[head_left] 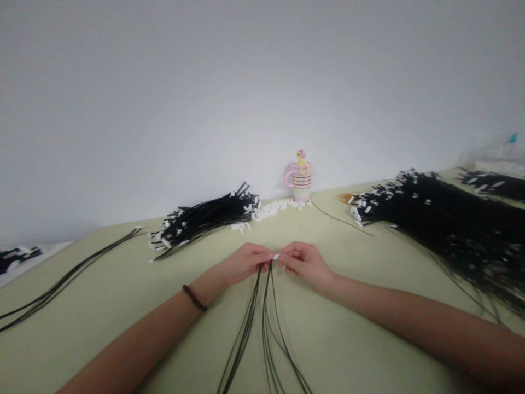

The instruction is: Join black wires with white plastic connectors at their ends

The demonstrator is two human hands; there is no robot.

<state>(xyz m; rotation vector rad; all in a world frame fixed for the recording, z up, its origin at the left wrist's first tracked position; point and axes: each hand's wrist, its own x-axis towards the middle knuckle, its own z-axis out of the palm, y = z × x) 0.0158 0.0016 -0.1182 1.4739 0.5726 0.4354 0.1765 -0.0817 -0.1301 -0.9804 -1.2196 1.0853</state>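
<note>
Near the middle of the table, my two hands meet fingertip to fingertip. My left hand (248, 264) is closed on the ends of several thin black wires (246, 328), which hang down toward me in two loose strands. Between the fingertips shows a small white connector (276, 256). My right hand (305, 264) pinches that connector from the right with thumb and forefinger. Whether a wire end sits inside the connector is hidden by the fingers. A dark bead bracelet (194, 298) circles my left wrist.
On the pale green table (369, 350), a bundle of black wires (209, 216) lies at the back left, beside loose white connectors (273, 209). A pink striped mug (302, 183) stands by the wall. A large wire heap (447, 213) covers the right; a few wires (82, 268) lie far left.
</note>
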